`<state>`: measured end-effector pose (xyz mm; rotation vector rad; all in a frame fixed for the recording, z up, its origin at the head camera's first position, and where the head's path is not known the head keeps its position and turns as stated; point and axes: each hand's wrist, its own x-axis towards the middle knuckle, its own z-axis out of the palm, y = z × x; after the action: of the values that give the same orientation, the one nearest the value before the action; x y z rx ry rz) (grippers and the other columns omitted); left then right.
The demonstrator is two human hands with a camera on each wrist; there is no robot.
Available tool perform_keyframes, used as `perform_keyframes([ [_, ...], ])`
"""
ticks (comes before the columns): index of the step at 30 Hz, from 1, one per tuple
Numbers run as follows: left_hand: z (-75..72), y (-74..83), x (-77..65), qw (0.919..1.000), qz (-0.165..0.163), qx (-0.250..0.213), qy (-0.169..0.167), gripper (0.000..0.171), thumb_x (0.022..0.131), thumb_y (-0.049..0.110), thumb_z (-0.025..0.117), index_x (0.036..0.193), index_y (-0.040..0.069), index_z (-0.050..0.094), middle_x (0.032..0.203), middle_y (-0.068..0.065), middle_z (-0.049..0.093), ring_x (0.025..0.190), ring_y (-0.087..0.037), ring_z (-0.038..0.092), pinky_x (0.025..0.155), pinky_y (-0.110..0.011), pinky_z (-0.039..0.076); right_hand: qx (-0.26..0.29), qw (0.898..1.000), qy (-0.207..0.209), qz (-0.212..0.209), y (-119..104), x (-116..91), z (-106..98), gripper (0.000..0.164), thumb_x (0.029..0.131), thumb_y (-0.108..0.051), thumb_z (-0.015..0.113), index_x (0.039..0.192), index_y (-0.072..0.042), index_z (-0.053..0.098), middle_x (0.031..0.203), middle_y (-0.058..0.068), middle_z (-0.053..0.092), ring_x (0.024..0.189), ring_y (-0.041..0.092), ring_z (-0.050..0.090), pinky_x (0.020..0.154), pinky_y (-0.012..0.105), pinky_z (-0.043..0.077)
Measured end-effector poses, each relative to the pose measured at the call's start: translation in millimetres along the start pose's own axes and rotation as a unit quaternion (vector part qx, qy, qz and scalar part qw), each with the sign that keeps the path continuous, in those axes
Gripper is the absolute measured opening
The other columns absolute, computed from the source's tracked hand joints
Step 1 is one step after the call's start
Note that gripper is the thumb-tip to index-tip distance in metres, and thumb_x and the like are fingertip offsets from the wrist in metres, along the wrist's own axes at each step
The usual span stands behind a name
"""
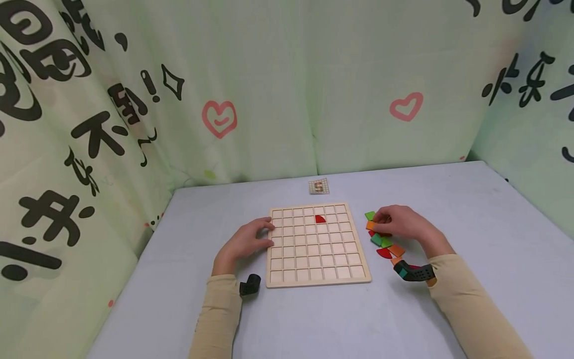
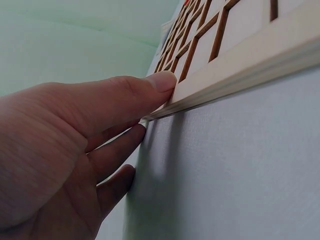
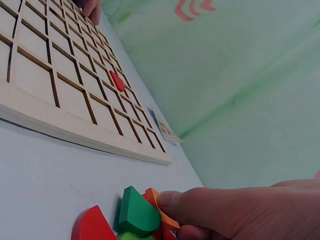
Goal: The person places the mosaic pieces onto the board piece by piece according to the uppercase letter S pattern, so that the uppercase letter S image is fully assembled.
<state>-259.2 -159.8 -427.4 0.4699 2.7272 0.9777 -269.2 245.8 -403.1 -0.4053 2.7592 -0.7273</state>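
Note:
A wooden grid board (image 1: 309,244) lies on the table with a red quarter-circle piece (image 1: 320,219) in one of its upper cells. My left hand (image 1: 248,240) rests at the board's left edge, thumb and fingertips touching the rim, fingers loosely extended. To the right of the board my right hand (image 1: 401,223) is over a loose row of coloured pieces, its thumb and fingers pinching an orange piece (image 3: 161,209). Against that piece leans a dark green piece (image 3: 136,212), with a red piece (image 3: 94,227) nearby. The right fingertips are partly hidden behind the thumb.
Behind the board lies a small patterned card (image 1: 319,186). More pieces, among them a light green one (image 1: 369,215) and a red one (image 1: 384,253), trail along the right side towards the right wrist. A printed curtain (image 1: 269,99) hangs behind the white table (image 1: 305,324).

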Motion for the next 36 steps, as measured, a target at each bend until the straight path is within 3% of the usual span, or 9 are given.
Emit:
perform_keyframes([
  [7, -0.4, 0.5, -0.2, 1.0000, 0.000, 0.000, 0.000, 0.039, 0.091, 0.012, 0.072, 0.128, 0.003, 0.063, 0.156, -0.013, 0.045, 0.148, -0.032, 0.036, 0.122, -0.047, 0.031, -0.003, 1.000, 0.017, -0.005, -2.9, 3.3, 5.6, 0.030, 0.094, -0.021, 0.067, 0.111, 0.004, 0.066, 0.103, 0.015, 0.068, 0.090, 0.024, 0.059, 0.083, 0.044, 0.056],
  [36, -0.7, 2.9, -1.7, 1.0000, -0.004, -0.002, 0.001, 0.038, 0.091, 0.012, 0.073, 0.127, 0.004, 0.064, 0.155, -0.012, 0.046, 0.148, -0.032, 0.036, 0.122, -0.046, 0.031, -0.010, 1.000, 0.026, -0.008, -2.6, 7.6, 3.5, 0.030, 0.091, -0.016, 0.071, 0.110, 0.008, 0.066, 0.098, 0.017, 0.068, 0.086, 0.025, 0.059, 0.078, 0.041, 0.057],
])
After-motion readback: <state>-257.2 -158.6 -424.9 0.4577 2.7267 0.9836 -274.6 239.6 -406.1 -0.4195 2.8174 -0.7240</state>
